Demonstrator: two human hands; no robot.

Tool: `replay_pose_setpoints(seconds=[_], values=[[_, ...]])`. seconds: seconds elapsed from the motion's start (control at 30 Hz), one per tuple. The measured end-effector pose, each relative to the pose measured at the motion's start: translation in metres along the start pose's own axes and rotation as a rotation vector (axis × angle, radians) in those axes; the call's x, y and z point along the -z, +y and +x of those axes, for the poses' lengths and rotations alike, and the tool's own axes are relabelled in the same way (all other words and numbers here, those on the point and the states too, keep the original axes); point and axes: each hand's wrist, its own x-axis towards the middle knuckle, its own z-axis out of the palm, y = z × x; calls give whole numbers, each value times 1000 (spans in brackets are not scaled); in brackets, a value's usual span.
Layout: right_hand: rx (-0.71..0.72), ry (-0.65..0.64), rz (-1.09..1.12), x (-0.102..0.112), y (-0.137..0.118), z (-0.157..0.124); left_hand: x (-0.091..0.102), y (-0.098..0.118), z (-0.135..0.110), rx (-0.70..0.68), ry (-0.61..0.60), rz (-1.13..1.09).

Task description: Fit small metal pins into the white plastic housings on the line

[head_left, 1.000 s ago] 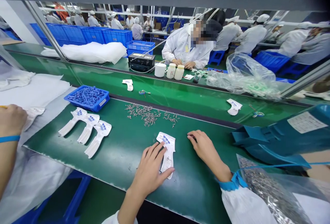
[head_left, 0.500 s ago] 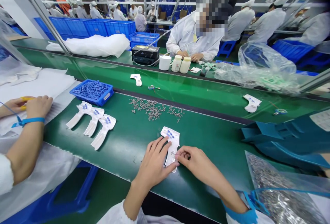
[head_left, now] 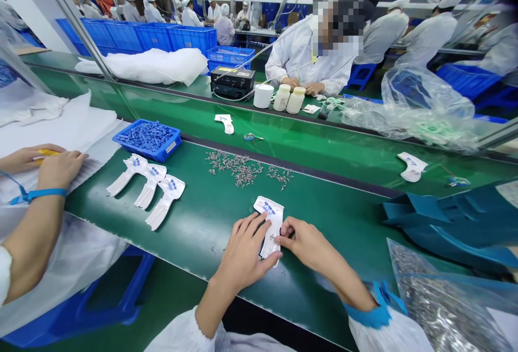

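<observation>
Matt white card (head_left: 270,218) — glossy belt (head_left: 210,233), shiny metal parts (head_left: 238,164)

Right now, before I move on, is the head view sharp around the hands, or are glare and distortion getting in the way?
In the head view, the left hand and right hand look sharp and evenly lit, with no heavy shadow on the white printed piece. Also in that view, glare sits on the clear plastic bag, the wide lens bows the edge of the green belt, and the top right corner falls dark.
</observation>
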Motion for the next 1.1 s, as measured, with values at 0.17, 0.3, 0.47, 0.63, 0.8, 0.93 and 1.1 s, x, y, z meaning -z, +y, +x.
replay_pose_setpoints(seconds=[0.17, 0.3, 0.47, 0.63, 0.8, 0.93, 1.1], values=[[-27, -40, 300, -4, 8, 0, 0, 0, 0, 16, 6, -14], [-183, -46, 753, -12, 10, -10, 1, -1, -2, 12, 17, -34], [-146, -92, 920, -25, 6, -17, 2, -3, -3, 18, -9, -76], [-84, -50, 940, -28, -3, -14, 3, -3, -4, 29, -1, -95], [-134, -152, 1022, -1, -2, -4, 11, -1, -8, 10, 64, -75], [-80, 92, 927, 48, 24, 44, 30, -31, -19, 155, 319, 143], [1, 439, 775, 104, 60, 113, 64, -106, -42, 385, 560, 572]])
